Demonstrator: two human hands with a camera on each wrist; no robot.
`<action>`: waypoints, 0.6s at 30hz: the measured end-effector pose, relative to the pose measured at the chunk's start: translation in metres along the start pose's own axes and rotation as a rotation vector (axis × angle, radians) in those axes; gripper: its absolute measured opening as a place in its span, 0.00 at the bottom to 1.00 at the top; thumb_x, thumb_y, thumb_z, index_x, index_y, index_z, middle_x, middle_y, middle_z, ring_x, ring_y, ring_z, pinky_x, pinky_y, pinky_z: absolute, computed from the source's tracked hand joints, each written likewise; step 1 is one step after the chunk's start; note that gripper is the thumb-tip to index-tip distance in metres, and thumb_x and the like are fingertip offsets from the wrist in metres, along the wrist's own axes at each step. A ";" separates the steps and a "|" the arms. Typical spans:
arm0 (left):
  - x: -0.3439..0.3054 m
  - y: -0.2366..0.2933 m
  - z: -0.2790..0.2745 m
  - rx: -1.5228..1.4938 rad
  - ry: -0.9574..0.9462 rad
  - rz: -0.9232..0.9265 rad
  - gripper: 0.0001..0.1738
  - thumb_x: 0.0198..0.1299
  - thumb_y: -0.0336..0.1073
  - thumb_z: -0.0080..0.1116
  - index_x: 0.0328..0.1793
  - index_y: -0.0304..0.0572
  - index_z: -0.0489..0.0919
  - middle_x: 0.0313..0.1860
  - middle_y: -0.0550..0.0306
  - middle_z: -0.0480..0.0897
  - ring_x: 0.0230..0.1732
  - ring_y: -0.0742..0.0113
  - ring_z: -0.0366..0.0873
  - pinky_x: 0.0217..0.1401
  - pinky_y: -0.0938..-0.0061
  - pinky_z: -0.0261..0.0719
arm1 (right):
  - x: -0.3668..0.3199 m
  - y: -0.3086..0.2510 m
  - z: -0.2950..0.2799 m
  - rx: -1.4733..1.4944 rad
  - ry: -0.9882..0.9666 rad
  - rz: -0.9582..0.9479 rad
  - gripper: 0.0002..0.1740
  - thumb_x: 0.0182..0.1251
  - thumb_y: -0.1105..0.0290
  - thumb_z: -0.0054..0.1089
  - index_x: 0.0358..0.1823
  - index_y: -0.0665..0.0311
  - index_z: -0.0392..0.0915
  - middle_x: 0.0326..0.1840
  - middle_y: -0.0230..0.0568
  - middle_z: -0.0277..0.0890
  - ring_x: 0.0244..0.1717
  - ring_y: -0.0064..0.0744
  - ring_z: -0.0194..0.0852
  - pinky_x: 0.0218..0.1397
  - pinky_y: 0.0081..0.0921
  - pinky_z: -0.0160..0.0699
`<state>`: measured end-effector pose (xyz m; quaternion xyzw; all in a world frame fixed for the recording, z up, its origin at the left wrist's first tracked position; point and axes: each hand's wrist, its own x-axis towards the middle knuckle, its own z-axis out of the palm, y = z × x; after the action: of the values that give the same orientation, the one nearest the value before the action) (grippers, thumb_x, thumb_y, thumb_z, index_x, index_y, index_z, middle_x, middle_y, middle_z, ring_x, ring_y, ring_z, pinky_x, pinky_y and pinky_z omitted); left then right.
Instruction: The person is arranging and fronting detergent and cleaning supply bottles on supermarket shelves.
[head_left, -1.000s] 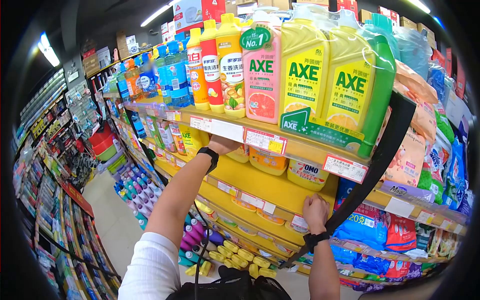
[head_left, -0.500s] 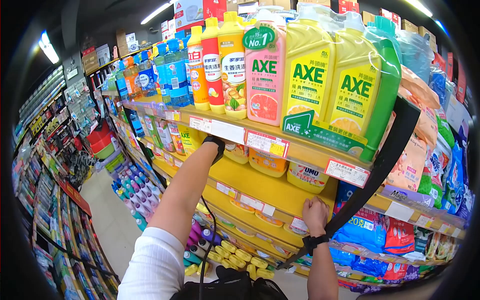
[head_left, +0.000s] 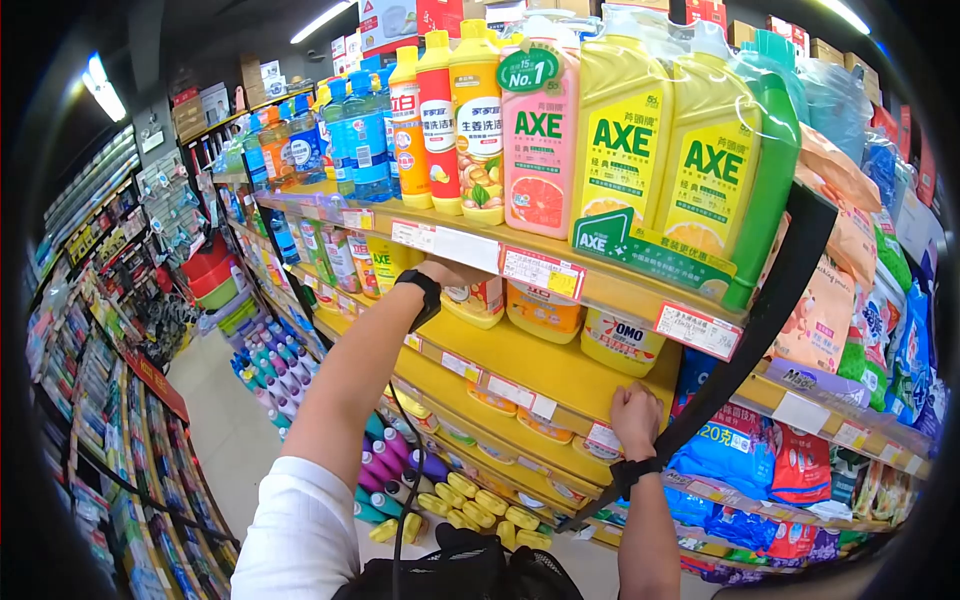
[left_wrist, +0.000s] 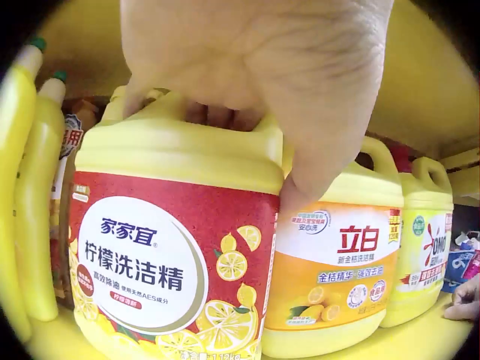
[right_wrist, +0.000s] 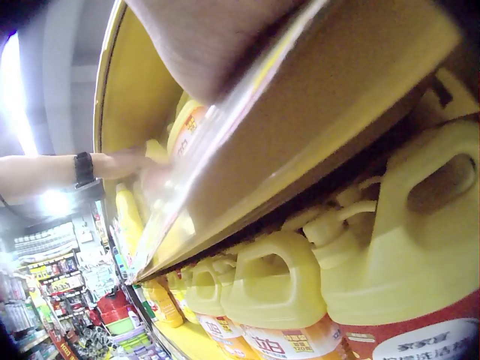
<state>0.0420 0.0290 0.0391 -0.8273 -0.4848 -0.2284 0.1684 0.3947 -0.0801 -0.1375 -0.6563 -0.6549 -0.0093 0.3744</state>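
Observation:
My left hand (head_left: 455,275) reaches under the upper shelf, partly hidden by its edge. In the left wrist view, the left hand (left_wrist: 262,67) grips the top of a yellow jug with a red lemon label (left_wrist: 172,255), fingers curled in at its handle and thumb down its right side. The jug (head_left: 476,302) stands on the yellow middle shelf. Beside it are an orange-labelled jug (left_wrist: 334,262) and an OMO jug (head_left: 620,342). Loosely curled and holding nothing, my right hand (head_left: 637,420) rests at the right end of the middle shelf's front edge.
Tall AXE bottles (head_left: 620,130) line the upper shelf above my left hand. A black slanted post (head_left: 765,300) stands right of my right hand, with bagged goods (head_left: 735,455) beyond. Coloured bottles (head_left: 275,370) and yellow packs (head_left: 470,500) stand below; an aisle runs left.
My left hand went deeper under the upper shelf, out of the head view, and has now come partly back out at the red-labelled jug. The right hand stays on the shelf edge.

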 end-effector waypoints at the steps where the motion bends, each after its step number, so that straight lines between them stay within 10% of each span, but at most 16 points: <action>1: -0.005 0.001 0.000 -0.019 0.005 0.014 0.29 0.61 0.54 0.60 0.65 0.51 0.76 0.64 0.50 0.78 0.66 0.49 0.73 0.71 0.59 0.69 | -0.001 0.000 -0.001 0.001 -0.003 -0.002 0.16 0.66 0.63 0.57 0.23 0.67 0.74 0.27 0.55 0.79 0.34 0.60 0.77 0.47 0.49 0.70; 10: -0.038 -0.009 -0.001 0.093 0.016 0.003 0.38 0.51 0.53 0.68 0.67 0.45 0.74 0.66 0.41 0.74 0.68 0.42 0.68 0.73 0.56 0.64 | 0.001 0.003 0.001 -0.037 -0.064 0.013 0.13 0.64 0.64 0.60 0.28 0.68 0.75 0.33 0.54 0.79 0.36 0.59 0.77 0.48 0.49 0.72; 13: -0.043 -0.006 0.010 0.139 0.075 -0.007 0.42 0.50 0.55 0.67 0.69 0.44 0.71 0.69 0.39 0.70 0.71 0.40 0.63 0.76 0.52 0.58 | 0.001 0.002 0.000 0.047 -0.020 0.089 0.15 0.63 0.67 0.61 0.46 0.69 0.74 0.50 0.56 0.77 0.51 0.57 0.76 0.57 0.47 0.72; 18: -0.043 0.001 0.006 0.137 0.049 -0.053 0.48 0.49 0.59 0.66 0.74 0.42 0.67 0.72 0.37 0.67 0.75 0.40 0.59 0.79 0.49 0.52 | 0.013 -0.002 0.001 0.167 0.151 0.126 0.44 0.64 0.64 0.63 0.77 0.67 0.49 0.80 0.57 0.48 0.77 0.62 0.51 0.79 0.42 0.53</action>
<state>0.0262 0.0007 0.0105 -0.7948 -0.5169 -0.2192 0.2305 0.3943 -0.0687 -0.1302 -0.6602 -0.5808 0.0194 0.4759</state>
